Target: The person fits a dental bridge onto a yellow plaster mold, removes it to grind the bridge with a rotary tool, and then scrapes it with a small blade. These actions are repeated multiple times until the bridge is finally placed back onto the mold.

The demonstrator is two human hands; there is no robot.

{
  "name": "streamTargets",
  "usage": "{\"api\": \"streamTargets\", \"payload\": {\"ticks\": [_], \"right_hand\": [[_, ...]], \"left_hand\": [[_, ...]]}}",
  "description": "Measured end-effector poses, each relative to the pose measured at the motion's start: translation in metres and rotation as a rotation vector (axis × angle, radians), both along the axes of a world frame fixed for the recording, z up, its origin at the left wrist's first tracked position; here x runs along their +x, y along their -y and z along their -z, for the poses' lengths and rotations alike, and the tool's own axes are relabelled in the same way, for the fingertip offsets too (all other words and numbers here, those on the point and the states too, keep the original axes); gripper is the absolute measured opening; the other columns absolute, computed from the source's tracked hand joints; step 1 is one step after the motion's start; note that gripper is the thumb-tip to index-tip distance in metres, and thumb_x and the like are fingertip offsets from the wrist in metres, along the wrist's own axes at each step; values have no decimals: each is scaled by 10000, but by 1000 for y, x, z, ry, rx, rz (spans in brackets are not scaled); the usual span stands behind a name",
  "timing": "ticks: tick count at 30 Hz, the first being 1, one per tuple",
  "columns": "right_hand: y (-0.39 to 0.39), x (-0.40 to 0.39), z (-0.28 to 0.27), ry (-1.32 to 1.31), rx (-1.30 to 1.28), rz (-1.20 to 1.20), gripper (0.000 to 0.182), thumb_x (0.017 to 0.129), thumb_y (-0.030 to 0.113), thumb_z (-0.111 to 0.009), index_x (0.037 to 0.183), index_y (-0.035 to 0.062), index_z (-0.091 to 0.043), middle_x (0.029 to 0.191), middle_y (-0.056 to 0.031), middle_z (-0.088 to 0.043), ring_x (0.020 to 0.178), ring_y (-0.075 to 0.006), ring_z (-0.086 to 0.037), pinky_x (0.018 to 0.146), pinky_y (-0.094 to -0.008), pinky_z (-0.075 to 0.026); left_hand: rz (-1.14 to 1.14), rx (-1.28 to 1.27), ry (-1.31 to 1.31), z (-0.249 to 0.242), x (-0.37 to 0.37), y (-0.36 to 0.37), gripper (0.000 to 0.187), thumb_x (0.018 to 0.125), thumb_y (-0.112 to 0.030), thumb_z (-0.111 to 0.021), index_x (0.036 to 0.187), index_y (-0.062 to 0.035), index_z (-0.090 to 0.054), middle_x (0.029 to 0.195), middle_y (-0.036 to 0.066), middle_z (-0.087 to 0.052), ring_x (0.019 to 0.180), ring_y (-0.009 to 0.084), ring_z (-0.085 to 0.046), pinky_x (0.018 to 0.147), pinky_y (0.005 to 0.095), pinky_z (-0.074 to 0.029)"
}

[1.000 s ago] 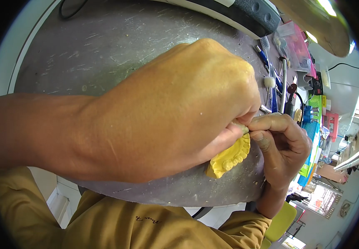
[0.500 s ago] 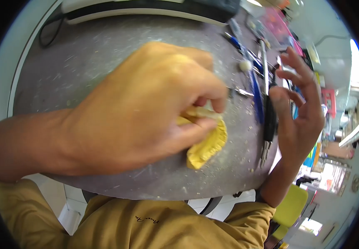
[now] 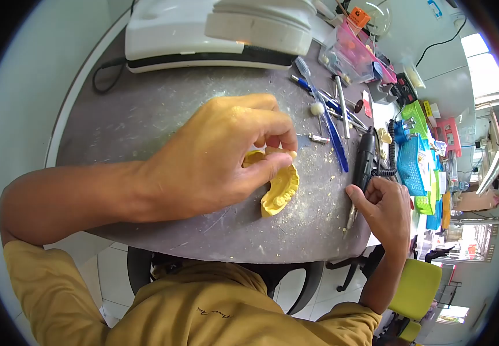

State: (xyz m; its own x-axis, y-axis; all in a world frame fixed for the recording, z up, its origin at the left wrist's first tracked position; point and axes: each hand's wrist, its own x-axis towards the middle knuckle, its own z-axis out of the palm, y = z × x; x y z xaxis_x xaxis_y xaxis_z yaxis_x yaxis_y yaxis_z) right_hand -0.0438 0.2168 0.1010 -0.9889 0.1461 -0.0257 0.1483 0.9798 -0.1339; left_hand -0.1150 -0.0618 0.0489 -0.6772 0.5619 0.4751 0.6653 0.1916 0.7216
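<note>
My left hand point(image 3: 220, 155) is closed above the yellow dental cast point(image 3: 283, 193), thumb and fingers pinched on a small pale piece point(image 3: 281, 152). Part of the curved cast is hidden under that hand; its toothed side faces right. My right hand point(image 3: 383, 210) rests at the right edge of the table beside the black handpiece point(image 3: 366, 153). Its thumb reaches to the handpiece's lower part and its other fingers curl near the body. Whether these fingers grip the tool cannot be made out.
A white machine point(image 3: 174, 34) stands at the back of the grey table point(image 3: 145, 98). A blue toothbrush point(image 3: 336, 141) and several metal tools lie right of the cast. Beyond are a clear box point(image 3: 347, 55), blue baskets point(image 3: 414, 164) and a green chair point(image 3: 415, 288). Yellow crumbs dot the tabletop.
My right hand has come down from its raised position to the handpiece, its fingers now more curled. My left hand keeps its pinch over the cast. The camera view has shifted, showing more of the machine.
</note>
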Motion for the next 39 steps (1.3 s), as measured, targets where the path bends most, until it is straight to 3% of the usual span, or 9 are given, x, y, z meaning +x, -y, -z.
{"api": "streamTargets", "payload": {"ticks": [6, 9, 11, 13, 15, 19, 23, 33, 39], "right_hand": [[-42, 5, 8, -320, -628, 118, 313, 856, 201, -594, 630, -13, -622, 511, 46, -434, 499, -42, -366, 474, -250, -262], [-48, -1, 18, -566, -1526, 148, 311, 950, 287, -605, 998, -20, -614, 595, 39, -468, 495, -26, -359, 459, -204, -236], [-39, -14, 16, -220, -1820, -252, 243, 981, 302, -578, 925, 71, -526, 603, 50, -315, 478, -32, -242, 453, -225, -225], [-7, -24, 16, -264, -1768, -218, 283, 986, 325, -571, 847, 95, -485, 605, 54, -322, 491, -24, -273, 462, -212, -247], [10, -31, 23, -334, -1578, -198, 302, 992, 338, -559, 989, 36, -562, 743, -7, -518, 572, -54, -442, 518, -205, -377], [47, -50, 19, -324, -1166, -557, 401, 950, 348, -626, 1114, -10, -554, 987, -166, -640, 772, -185, -642, 722, -305, -529], [49, -69, 24, -426, -866, -928, 374, 803, 51, -762, 1104, 27, -541, 890, -122, -644, 807, -226, -666, 754, -317, -524], [49, -65, 29, -352, -836, -974, 418, 748, 54, -800, 1072, 93, -539, 865, -86, -645, 876, -324, -702, 755, -418, -593], [48, -65, 35, -355, -835, -1013, 411, 758, 60, -805, 1056, 94, -524, 856, -76, -646, 918, -362, -705, 728, -394, -590]], "left_hand": [[38, 94, 245, -10, 7, 2, 97, 917, -125, -658, 960, -41, -682, 865, 34, -602, 698, 86, -493, 592, 256, -401], [75, 141, 370, -12, 8, 3, 136, 946, -135, -631, 1017, -34, -687, 912, 25, -618, 733, 62, -501, 618, 239, -401], [94, 139, 571, -14, 6, 3, 167, 960, -132, -616, 1063, -19, -684, 954, 30, -629, 799, 58, -543, 678, 227, -448], [100, 195, 624, -11, 4, 2, 173, 965, -127, -611, 1074, -10, -678, 971, 35, -635, 839, 62, -562, 723, 229, -469], [105, 254, 682, -10, 2, 2, 180, 970, -123, -606, 1086, -2, -672, 988, 40, -640, 880, 65, -581, 768, 231, -491], [119, 304, 826, -12, 1, 4, 188, 960, -96, -618, 1098, 26, -654, 1017, 56, -649, 950, 81, -598, 855, 242, -500], [73, 383, 899, -14, -1, 4, 190, 961, -77, -612, 1105, 42, -641, 1059, 70, -648, 987, 90, -599, 889, 234, -492], [109, 410, 965, -7, 1, 3, 193, 959, -55, -604, 1128, 36, -615, 1124, 105, -641, 1042, 134, -621, 913, 257, -526], [76, 402, 1043, -11, 0, 4, 225, 950, -100, -635, 1138, 24, -621, 1118, 109, -643, 1043, 130, -625, 898, 255, -542]]}}
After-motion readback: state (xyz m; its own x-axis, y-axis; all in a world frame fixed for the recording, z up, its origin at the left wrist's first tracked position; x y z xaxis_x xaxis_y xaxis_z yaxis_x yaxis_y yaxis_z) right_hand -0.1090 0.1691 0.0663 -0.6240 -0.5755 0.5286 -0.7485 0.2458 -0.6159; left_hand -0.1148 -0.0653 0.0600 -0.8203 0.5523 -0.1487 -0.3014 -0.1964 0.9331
